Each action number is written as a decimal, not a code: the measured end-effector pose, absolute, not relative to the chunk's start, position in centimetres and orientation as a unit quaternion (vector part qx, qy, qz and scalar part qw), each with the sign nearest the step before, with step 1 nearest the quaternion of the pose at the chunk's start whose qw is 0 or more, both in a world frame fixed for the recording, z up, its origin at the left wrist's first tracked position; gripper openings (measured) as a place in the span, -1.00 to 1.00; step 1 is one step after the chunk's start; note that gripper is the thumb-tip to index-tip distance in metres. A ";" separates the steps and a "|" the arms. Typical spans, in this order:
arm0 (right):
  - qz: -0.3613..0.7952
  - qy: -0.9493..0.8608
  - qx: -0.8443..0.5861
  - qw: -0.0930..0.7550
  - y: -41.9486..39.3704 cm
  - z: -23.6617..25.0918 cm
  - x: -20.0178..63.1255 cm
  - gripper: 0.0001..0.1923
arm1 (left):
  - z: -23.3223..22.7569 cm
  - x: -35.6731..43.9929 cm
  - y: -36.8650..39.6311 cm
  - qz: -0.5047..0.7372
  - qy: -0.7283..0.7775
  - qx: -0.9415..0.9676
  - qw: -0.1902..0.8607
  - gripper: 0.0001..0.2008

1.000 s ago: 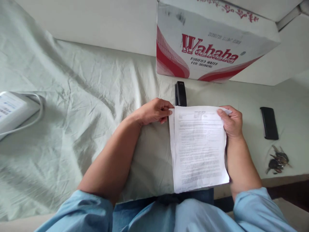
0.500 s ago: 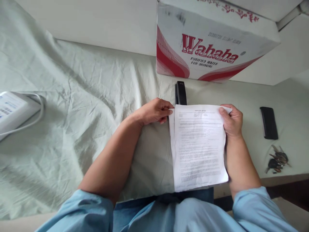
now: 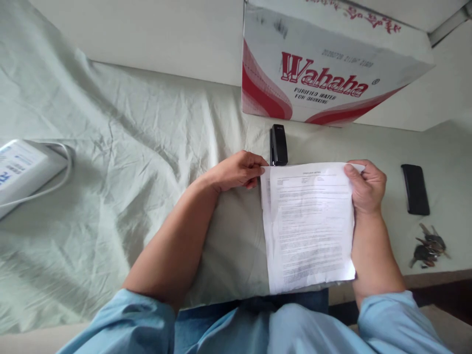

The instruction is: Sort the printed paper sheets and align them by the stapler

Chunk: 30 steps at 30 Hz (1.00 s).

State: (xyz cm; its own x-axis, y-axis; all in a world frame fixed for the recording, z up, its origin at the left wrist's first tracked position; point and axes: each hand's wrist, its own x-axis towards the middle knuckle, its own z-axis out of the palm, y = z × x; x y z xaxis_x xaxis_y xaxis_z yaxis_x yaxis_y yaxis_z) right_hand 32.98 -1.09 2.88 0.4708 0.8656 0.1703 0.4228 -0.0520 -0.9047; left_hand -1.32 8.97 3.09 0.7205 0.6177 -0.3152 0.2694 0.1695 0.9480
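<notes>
A small stack of printed white sheets lies on the pale green cloth in front of me. My left hand pinches the stack's top left corner. My right hand grips the top right corner with the thumb on the top page. The lower sheets stick out a little along the left edge. Just beyond the top edge of the papers lies a black stapler, apart from both hands.
A red and white Wahaha cardboard box stands behind the stapler by the wall. On the right lie a black phone and a bunch of keys. A white device with a cable rests at the far left.
The top sheet and my right hand have shifted slightly to the right, exposing more of the lower sheets at the left edge. My left hand keeps its pinch.
</notes>
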 end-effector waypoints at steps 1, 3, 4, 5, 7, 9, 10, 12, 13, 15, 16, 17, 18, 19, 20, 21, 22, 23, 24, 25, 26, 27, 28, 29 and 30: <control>0.225 -0.470 -0.692 0.500 -1.1 2.8 32.8 -0.52 | 3.1 -1.3 9.0 0.128 0.352 0.629 0.681 -0.83; 0.234 -0.480 -0.689 0.490 -1.0 2.7 32.5 -0.54 | 3.1 -1.4 8.9 0.126 0.352 0.625 0.685 -0.81; 0.238 -0.484 -0.687 0.487 -1.0 2.5 32.4 -0.54 | 3.1 -1.4 8.9 0.124 0.352 0.625 0.686 -0.80; 0.241 -0.487 -0.686 0.483 -1.0 2.4 32.4 -0.55 | 3.1 -1.4 8.9 0.122 0.352 0.625 0.686 -0.79; 0.246 -0.492 -0.689 0.472 -0.9 2.2 32.5 -0.55 | 3.2 -1.4 8.9 0.119 0.354 0.626 0.685 -0.78; 0.248 -0.493 -0.693 0.464 -0.9 2.0 32.7 -0.56 | 3.3 -1.4 8.9 0.117 0.355 0.626 0.684 -0.77; 0.251 -0.493 -0.694 0.462 -0.9 1.9 32.8 -0.56 | 3.4 -1.4 8.9 0.116 0.355 0.627 0.684 -0.76; 0.265 -0.487 -0.694 0.459 -0.8 1.7 32.8 -0.57 | 3.6 -1.4 8.9 0.115 0.354 0.629 0.683 -0.74; 0.275 -0.483 -0.694 0.457 -0.8 1.7 32.8 -0.58 | 3.7 -1.4 8.9 0.115 0.353 0.630 0.682 -0.74; 0.292 -0.475 -0.695 0.454 -0.8 1.5 32.8 -0.60 | 3.8 -1.4 8.8 0.115 0.354 0.632 0.680 -0.73; 0.298 -0.472 -0.696 0.452 -0.8 1.5 32.7 -0.60 | 3.9 -1.4 8.8 0.115 0.356 0.632 0.679 -0.72; 0.300 -0.469 -0.697 0.451 -0.7 1.5 32.6 -0.60 | 3.9 -1.4 8.8 0.114 0.356 0.634 0.677 -0.71; 0.302 -0.467 -0.698 0.451 -0.7 1.5 32.5 -0.60 | 4.0 -1.4 8.8 0.113 0.355 0.636 0.676 -0.70; 0.303 -0.464 -0.699 0.451 -0.7 1.5 32.4 -0.60 | 3.9 -1.5 8.8 0.112 0.354 0.638 0.675 -0.69; 0.303 -0.461 -0.701 0.452 -0.7 1.6 32.3 -0.60 | 3.9 -1.5 8.8 0.111 0.351 0.641 0.673 -0.68; 0.304 -0.457 -0.702 0.452 -0.7 1.6 32.2 -0.59 | 3.9 -1.5 8.8 0.111 0.347 0.644 0.672 -0.66; 0.306 -0.454 -0.703 0.453 -0.7 1.7 32.2 -0.59 | 3.9 -1.5 8.9 0.112 0.342 0.648 0.671 -0.65; 0.307 -0.452 -0.704 0.454 -0.6 1.7 32.1 -0.59 | 3.8 -1.5 8.9 0.112 0.337 0.651 0.671 -0.64; 0.308 -0.450 -0.705 0.454 -0.7 1.7 32.1 -0.59 | 3.8 -1.6 8.9 0.112 0.331 0.655 0.670 -0.62; 0.308 -0.449 -0.705 0.455 -0.7 1.7 32.1 -0.59 | 3.8 -1.6 9.0 0.111 0.324 0.658 0.671 -0.60; 0.307 -0.449 -0.705 0.454 -0.7 1.7 32.1 -0.59 | 3.9 -1.7 9.0 0.110 0.318 0.660 0.672 -0.58; 0.305 -0.450 -0.705 0.454 -0.7 1.7 32.2 -0.59 | 3.9 -1.7 9.0 0.109 0.312 0.662 0.673 -0.57; 0.303 -0.452 -0.705 0.455 -0.7 1.7 32.2 -0.59 | 4.0 -1.7 9.1 0.108 0.307 0.662 0.675 -0.56; 0.301 -0.455 -0.703 0.456 -0.7 1.6 32.2 -0.59 | 4.0 -1.7 9.1 0.108 0.305 0.662 0.676 -0.58; 0.299 -0.458 -0.702 0.457 -0.7 1.6 32.1 -0.59 | 4.1 -1.7 9.1 0.109 0.307 0.661 0.676 -0.60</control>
State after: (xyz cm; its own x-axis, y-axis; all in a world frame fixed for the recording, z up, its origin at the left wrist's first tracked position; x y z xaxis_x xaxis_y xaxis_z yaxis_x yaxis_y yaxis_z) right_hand 32.12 -0.70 1.59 0.4025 0.9154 -0.0017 0.3696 -0.1642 -0.9146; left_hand -1.73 9.07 4.06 0.7882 0.5525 -0.2710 0.2593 0.1013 0.9605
